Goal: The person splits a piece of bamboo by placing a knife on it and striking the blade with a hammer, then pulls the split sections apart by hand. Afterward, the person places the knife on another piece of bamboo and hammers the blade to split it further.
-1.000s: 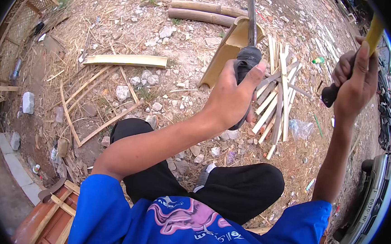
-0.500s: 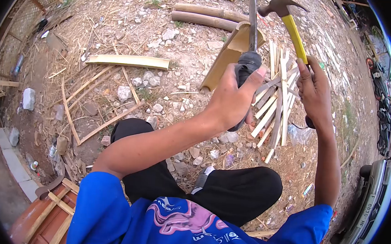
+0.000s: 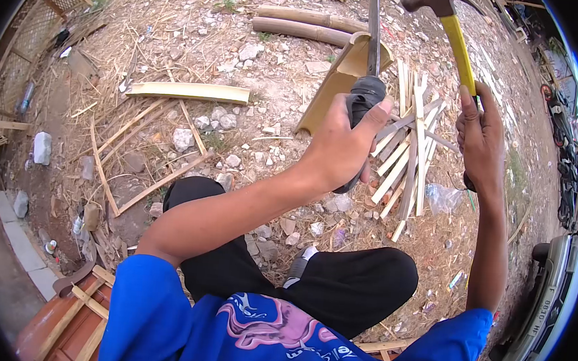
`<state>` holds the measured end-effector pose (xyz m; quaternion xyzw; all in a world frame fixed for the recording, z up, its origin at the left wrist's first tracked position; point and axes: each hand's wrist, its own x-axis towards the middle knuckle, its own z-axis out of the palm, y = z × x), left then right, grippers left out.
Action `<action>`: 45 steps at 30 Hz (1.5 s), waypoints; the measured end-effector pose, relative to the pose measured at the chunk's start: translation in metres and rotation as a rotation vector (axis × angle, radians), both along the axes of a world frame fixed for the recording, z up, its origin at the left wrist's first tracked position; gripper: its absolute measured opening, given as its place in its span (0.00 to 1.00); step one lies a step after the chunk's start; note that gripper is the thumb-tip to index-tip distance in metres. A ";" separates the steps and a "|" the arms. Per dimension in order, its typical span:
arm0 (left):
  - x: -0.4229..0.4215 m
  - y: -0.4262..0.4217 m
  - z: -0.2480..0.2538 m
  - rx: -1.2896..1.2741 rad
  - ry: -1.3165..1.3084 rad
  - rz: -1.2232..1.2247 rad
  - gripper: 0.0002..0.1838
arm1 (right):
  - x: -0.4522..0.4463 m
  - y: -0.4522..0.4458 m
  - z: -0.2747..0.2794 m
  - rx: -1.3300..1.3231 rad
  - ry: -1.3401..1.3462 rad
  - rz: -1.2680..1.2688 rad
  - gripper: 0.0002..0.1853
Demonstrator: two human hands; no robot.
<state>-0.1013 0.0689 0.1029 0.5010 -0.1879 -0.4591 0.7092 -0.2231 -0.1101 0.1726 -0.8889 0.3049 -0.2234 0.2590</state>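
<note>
My left hand (image 3: pixel 347 141) is wrapped round the black-taped handle of a machete (image 3: pixel 373 49), its narrow dark blade pointing away from me. The blade overlaps the far end of a split bamboo piece (image 3: pixel 326 96), which slants up behind my hand; whether the edge touches it I cannot tell. In my right hand (image 3: pixel 484 137) is a claw hammer (image 3: pixel 458 48) with a yellow handle, raised to the right of the machete, its dark head apart from the blade. Between both hands, on the ground, lies a loose pile of pale bamboo strips (image 3: pixel 408 152).
Two bamboo poles (image 3: pixel 306 29) lie farther out. A split bamboo length (image 3: pixel 188 91) rests at the left among thin sticks (image 3: pixel 161 185). Stones and straw cover the ground. A car (image 3: pixel 539 319) stands at the lower right, with a reddish-brown wooden piece (image 3: pixel 58 325) at the lower left.
My right hand has swung the hammer to the right, farther from the machete. My left hand and the machete have stayed almost in place.
</note>
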 end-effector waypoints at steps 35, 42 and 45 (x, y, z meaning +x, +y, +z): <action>-0.006 0.001 -0.001 0.039 0.063 0.039 0.30 | 0.012 0.014 0.050 0.093 -0.288 0.163 0.17; -0.007 0.000 0.001 0.041 0.086 0.045 0.29 | 0.012 -0.014 -0.030 -0.089 -0.068 0.078 0.19; 0.000 -0.001 -0.003 0.025 0.074 0.055 0.29 | 0.017 -0.005 -0.022 0.122 -0.042 -0.021 0.21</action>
